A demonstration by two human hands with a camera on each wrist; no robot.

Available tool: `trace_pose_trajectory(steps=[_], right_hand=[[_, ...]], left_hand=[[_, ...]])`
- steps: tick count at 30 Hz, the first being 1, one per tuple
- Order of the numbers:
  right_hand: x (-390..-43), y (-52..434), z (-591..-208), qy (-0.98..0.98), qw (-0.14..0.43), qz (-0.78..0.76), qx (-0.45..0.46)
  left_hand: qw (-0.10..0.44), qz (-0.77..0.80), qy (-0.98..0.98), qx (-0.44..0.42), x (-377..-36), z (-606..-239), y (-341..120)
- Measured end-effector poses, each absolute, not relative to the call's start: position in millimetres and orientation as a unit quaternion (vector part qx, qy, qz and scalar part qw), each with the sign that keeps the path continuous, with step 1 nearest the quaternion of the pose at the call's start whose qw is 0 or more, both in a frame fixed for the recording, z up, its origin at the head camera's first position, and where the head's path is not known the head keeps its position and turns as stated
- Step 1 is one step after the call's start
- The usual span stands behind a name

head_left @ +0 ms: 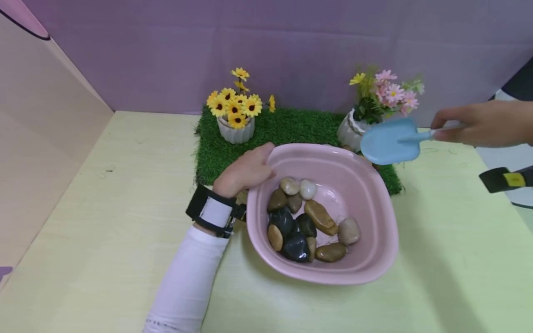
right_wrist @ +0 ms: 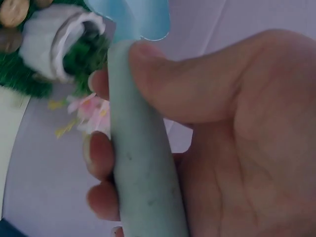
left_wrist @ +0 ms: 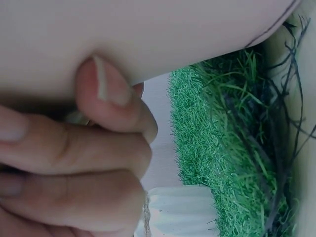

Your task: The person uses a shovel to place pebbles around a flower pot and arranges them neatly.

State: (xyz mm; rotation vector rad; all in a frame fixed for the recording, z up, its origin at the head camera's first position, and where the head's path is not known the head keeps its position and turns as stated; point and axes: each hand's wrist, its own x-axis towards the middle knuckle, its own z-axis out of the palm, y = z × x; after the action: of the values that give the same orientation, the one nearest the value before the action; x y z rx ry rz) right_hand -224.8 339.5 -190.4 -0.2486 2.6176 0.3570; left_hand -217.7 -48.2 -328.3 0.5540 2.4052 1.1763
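My left hand (head_left: 246, 171) grips the upper left rim of a pink plastic basin (head_left: 356, 185). In the left wrist view its fingers (left_wrist: 84, 153) curl close against the basin's outer wall (left_wrist: 163, 29). Inside the basin lie several smooth stones (head_left: 319, 217), in black, brown and whitish tones, mostly toward the left. My right hand (head_left: 493, 124) holds a small light blue shovel (head_left: 389, 142) above the basin's upper right side. Its fingers and thumb wrap the pale handle (right_wrist: 140, 143) in the right wrist view, and the blade carries nothing visible.
Behind the basin, a mat of artificial grass (head_left: 297, 127) bears a white pot (head_left: 236, 131) of yellow flowers. Another white pot (head_left: 350, 132), with pink flowers, leans at the right, beside the shovel. A purple cloth (head_left: 300, 60) backs the pale table (head_left: 125, 222).
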Motion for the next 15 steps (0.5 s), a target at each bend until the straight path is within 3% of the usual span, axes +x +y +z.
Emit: trace_pose_trajectory(steps=[15], right_hand=[[-210.1,272.0,-184.0,0.958,0.168,0.193,-0.131]], left_hand=[[0.202,0.419,0.863,0.194,-216.3,-327.9,-47.9]])
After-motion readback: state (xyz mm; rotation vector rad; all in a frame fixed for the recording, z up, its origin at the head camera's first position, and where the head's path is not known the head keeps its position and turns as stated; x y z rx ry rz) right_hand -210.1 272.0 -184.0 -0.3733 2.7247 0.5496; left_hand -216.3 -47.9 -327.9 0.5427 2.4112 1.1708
